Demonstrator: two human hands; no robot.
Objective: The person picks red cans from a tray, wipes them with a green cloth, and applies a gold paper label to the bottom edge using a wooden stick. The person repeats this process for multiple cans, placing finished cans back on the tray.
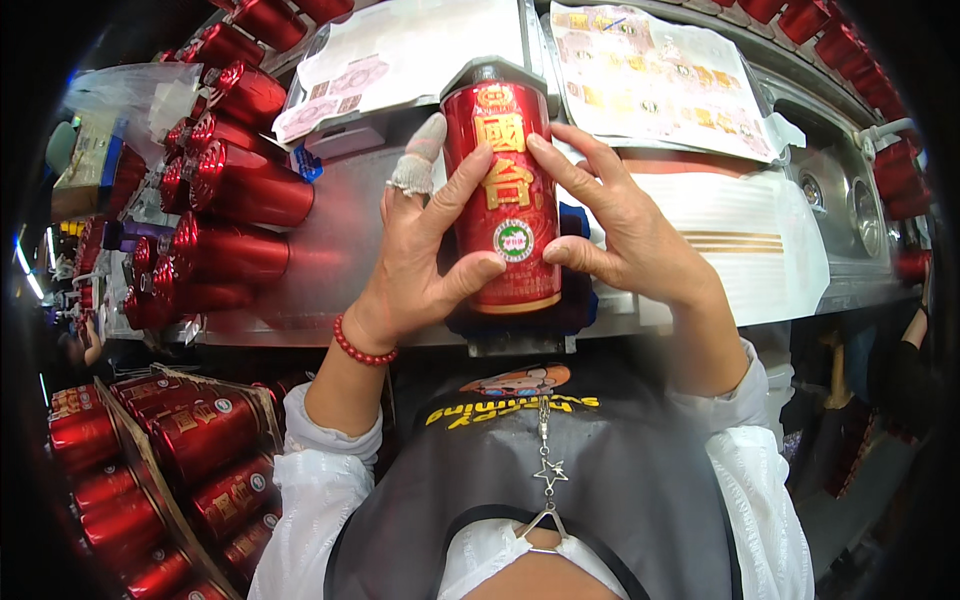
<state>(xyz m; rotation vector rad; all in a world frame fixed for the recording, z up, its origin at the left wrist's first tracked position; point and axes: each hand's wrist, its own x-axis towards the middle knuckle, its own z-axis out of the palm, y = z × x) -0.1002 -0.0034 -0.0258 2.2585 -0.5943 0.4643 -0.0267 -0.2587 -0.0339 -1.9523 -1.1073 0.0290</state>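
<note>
A glossy red bottle (544, 214) lies before me with its dark, angular neck end away from me. Its face carries large gold characters and a round green-and-white emblem. Dark blue cloth (576, 225) shows beneath and beside it. My left hand (412, 240) reaches in from the left, thumb by the emblem and a finger against the gold characters; one finger wears a whitish finger cover. From the right, my right hand (634, 217) rests thumb and fingertips on the bottle's side and face. Fingers of both hands are spread, touching the bottle without wrapping around it.
Beyond the bottle lie a mostly blank decal sheet (427, 37) and a fuller decal sheet (652, 75). Gold-striped paper (735, 247) lies right, near a metal basin (832, 217). Red bottles (251, 184) crowd the left; more fill a divided box (202, 442). Another person's arm (915, 326) shows far right.
</note>
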